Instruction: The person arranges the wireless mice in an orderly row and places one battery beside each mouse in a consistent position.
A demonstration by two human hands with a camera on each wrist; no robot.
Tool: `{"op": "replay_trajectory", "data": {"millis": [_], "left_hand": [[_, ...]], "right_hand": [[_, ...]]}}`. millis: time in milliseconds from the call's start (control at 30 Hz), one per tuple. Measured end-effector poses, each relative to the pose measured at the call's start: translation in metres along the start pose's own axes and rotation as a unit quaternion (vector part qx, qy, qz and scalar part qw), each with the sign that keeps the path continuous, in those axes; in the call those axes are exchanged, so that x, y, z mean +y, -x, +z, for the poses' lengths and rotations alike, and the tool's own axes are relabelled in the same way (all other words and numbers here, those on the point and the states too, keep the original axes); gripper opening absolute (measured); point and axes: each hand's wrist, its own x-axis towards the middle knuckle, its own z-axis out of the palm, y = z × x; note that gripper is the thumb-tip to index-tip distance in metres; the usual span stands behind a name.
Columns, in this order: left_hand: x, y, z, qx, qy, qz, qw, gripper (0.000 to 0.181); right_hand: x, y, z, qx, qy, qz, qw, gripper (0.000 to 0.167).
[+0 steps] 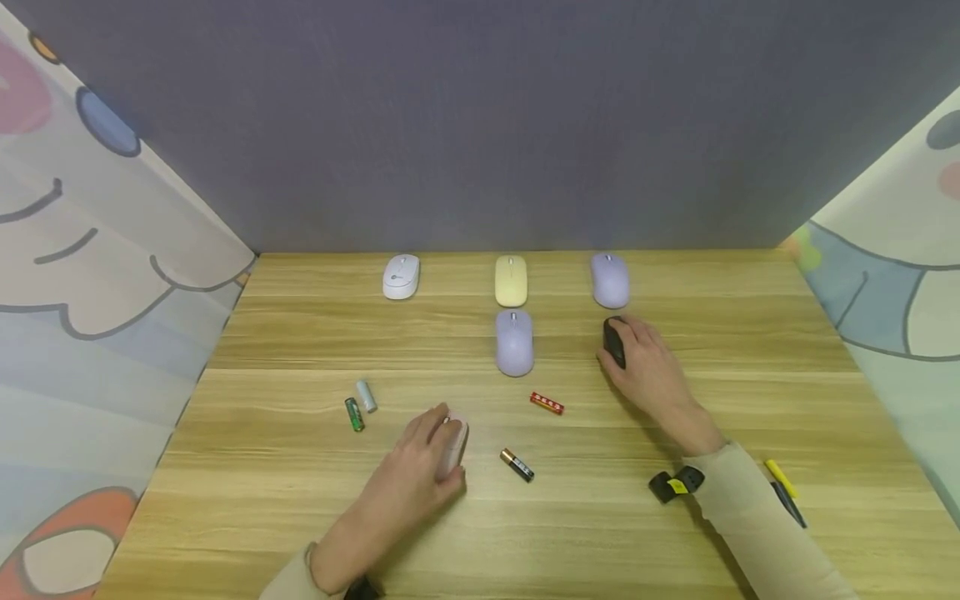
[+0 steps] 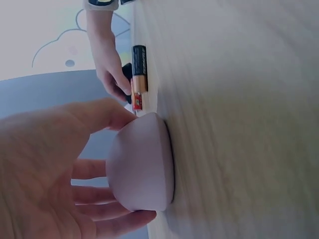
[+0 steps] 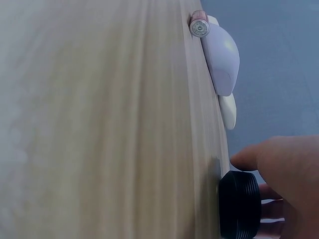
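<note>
My left hand (image 1: 408, 473) grips a pale pink computer mouse (image 2: 142, 164) at the front middle of the table, thumb on one side and fingers on the other. The mouse's base lies on the wood. Farther right and back, my right hand (image 1: 651, 372) holds a black computer mouse (image 1: 614, 342), with the thumb at its near side; part of the mouse is hidden under the fingers. In the right wrist view the black mouse (image 3: 240, 205) sits at the table surface. Just behind it is a lilac mouse (image 1: 611, 282).
A white mouse (image 1: 401, 277), a yellow mouse (image 1: 512, 282) and another lilac mouse (image 1: 514, 343) lie toward the back. Around the left hand are a green battery (image 1: 355, 414), a light blue battery (image 1: 367, 396), a red battery (image 1: 547, 403) and a black-and-copper battery (image 1: 517, 465). Pens (image 1: 782, 478) lie right.
</note>
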Motion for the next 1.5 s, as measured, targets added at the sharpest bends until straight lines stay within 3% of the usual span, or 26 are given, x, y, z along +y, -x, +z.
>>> {"op": "replay_trajectory", "data": {"millis": [367, 600, 833, 1167, 1500], "left_hand": [[-0.020, -0.011, -0.006, 0.050, 0.007, 0.013, 0.9986, 0.057], [-0.032, -0.030, -0.017, 0.086, 0.014, 0.034, 0.9956, 0.054], [-0.051, -0.048, -0.029, 0.102, -0.001, 0.024, 0.9945, 0.054], [-0.083, -0.069, -0.045, 0.092, 0.009, 0.001, 0.9957, 0.054], [-0.104, -0.086, -0.046, 0.100, 0.008, 0.010, 0.9949, 0.051]], "right_hand": [[0.000, -0.001, 0.001, -0.008, 0.004, 0.002, 1.0000, 0.051], [-0.001, -0.001, -0.001, -0.012, -0.002, 0.018, 0.9998, 0.050], [-0.001, 0.000, -0.001, -0.015, 0.002, 0.017, 0.9997, 0.050], [0.000, -0.001, -0.001, -0.026, 0.005, 0.022, 0.9994, 0.051], [0.000, 0.000, 0.000, -0.020, 0.003, 0.018, 0.9996, 0.050]]}}
